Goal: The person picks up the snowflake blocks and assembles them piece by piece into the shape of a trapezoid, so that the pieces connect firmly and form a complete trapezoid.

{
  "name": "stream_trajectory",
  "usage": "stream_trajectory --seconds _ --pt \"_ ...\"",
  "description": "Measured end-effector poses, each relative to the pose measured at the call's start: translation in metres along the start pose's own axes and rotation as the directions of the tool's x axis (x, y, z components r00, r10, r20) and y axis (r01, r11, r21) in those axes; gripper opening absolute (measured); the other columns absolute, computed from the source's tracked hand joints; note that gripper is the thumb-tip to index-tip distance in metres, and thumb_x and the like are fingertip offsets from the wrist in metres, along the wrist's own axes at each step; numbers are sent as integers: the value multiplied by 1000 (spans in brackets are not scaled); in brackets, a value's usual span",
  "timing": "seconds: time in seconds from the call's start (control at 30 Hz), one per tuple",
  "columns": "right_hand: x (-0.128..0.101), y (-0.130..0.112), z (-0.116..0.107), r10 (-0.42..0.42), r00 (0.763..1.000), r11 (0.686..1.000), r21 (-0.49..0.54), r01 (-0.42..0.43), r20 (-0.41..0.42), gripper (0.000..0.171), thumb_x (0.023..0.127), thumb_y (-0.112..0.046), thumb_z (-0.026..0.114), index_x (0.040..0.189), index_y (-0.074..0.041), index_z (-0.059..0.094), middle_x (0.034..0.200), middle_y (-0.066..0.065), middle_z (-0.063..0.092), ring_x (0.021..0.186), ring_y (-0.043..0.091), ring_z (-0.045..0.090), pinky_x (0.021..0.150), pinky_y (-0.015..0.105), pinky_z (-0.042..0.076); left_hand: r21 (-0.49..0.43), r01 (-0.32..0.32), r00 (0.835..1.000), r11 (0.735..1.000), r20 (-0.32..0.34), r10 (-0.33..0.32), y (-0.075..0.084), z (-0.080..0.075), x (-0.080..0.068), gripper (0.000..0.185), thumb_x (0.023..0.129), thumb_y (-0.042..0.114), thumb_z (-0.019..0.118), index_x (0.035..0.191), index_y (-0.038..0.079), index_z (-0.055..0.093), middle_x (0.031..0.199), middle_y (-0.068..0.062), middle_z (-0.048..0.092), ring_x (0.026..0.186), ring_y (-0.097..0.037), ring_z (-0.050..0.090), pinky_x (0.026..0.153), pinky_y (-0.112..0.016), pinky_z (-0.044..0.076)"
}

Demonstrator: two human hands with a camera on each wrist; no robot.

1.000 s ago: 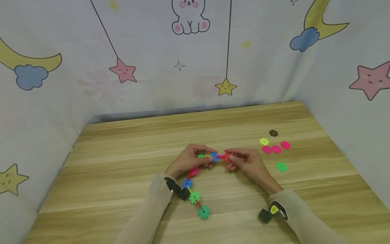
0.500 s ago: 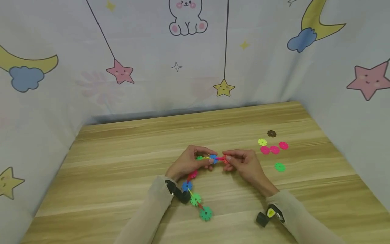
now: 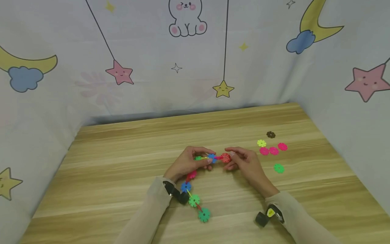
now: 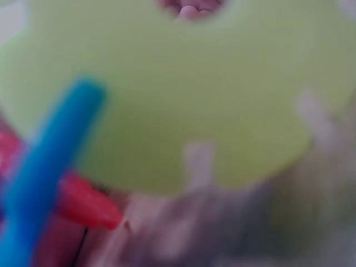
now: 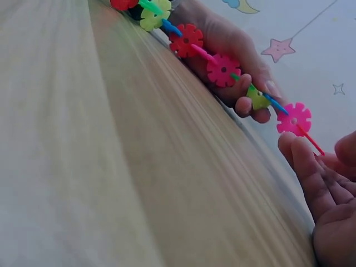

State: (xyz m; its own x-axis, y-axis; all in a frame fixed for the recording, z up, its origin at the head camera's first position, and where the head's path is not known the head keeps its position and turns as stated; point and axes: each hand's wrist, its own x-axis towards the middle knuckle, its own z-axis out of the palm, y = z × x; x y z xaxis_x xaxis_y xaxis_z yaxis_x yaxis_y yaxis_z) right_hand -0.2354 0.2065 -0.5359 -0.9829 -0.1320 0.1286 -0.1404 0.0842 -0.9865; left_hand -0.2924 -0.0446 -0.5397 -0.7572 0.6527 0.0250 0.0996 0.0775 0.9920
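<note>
A chain of notched plastic snowflake discs point(image 3: 194, 200) in several colours hangs from my left hand point(image 3: 190, 162) and bends toward me. My left hand pinches it near a blue disc point(image 3: 212, 158), between thumb and fingers. A pink disc point(image 5: 294, 119) follows, seen edge-on from the head, and a red disc point(image 3: 225, 158) ends the chain. My right hand point(image 3: 248, 166) is beside the red disc, fingertips touching its edge, index finger and thumb apart. In the left wrist view, a yellow-green disc point(image 4: 194, 105) fills most of the picture, with a blue disc point(image 4: 50, 167) edge-on beside it.
Loose discs lie on the wooden table point(image 3: 137, 142) to the right: a brown one point(image 3: 271, 135), a yellow one point(image 3: 261, 143), several pink ones point(image 3: 273, 151) and a green one point(image 3: 278, 168). A patterned white curtain point(image 3: 146, 88) surrounds the back and sides.
My right thumb and index finger have loosened from the red disc, which now shows more fully. My left hand keeps its pinch on the chain. The head view has shifted slightly.
</note>
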Motion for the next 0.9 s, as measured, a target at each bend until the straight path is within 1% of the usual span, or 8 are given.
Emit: stream_trajectory --seconds 0.13,0.27,0.37,0.47,0.6,0.73,0.8,0.9 --pt "2 0 -10 -44 994 999 -2 44 -99 32 105 -15 54 123 10 63 90 30 67 70 28 74 65 39 61 19 -17 1000 1000 -5 17 0 -2 -1 34 94 20 72 127 10 69 88 -14 75 82 -30 74 83 -34 58" --pt "8 2 -30 -130 961 987 -122 103 -242 24 103 -9 56 117 9 65 92 28 67 71 22 72 63 31 60 27 -14 1000 1000 -2 14 -1 -2 -2 35 95 24 72 128 11 68 88 -13 75 82 -30 74 87 -32 56" --pt "14 5 -50 -227 913 945 -305 122 -340 20 99 0 56 115 5 68 95 22 69 78 19 69 67 20 55 20 -12 1000 1000 1 12 -1 -2 -2 35 95 24 72 127 12 68 89 -14 76 81 -31 74 88 -33 55" --pt "18 8 -70 -319 864 859 -505 90 -390 27 91 7 56 112 0 71 97 16 71 85 21 66 73 16 48 20 -15 1000 1000 0 15 -1 -2 -1 35 95 25 72 127 13 69 90 -14 75 81 -31 73 88 -33 55" --pt "18 11 -86 -329 874 745 -667 8 -358 32 81 5 59 110 -1 71 102 17 72 94 34 59 88 41 43 23 -15 1000 1000 -5 15 -1 -2 -1 35 95 25 71 128 13 68 90 -15 75 81 -31 73 89 -32 54" --pt "18 12 -89 -283 908 651 -757 -55 -309 31 81 -6 67 111 -5 70 103 18 72 99 42 53 85 57 34 29 -5 1000 1000 -17 6 -1 -1 -1 35 95 25 71 129 14 67 89 -15 75 82 -30 74 90 -30 53" --pt "18 12 -88 -271 916 619 -782 -69 -295 32 81 -8 68 112 -7 69 102 16 72 100 43 52 83 58 32 32 0 1000 1000 -21 0 0 -1 -1 35 96 26 71 129 14 67 88 -15 75 82 -30 74 92 -29 52" --pt "18 11 -87 -256 923 615 -785 -74 -288 34 80 -6 68 114 -10 68 99 15 69 99 41 53 82 58 31 31 2 1000 1000 -18 -1 1 -1 0 35 96 25 70 129 14 67 89 -15 75 83 -30 74 92 -31 52"
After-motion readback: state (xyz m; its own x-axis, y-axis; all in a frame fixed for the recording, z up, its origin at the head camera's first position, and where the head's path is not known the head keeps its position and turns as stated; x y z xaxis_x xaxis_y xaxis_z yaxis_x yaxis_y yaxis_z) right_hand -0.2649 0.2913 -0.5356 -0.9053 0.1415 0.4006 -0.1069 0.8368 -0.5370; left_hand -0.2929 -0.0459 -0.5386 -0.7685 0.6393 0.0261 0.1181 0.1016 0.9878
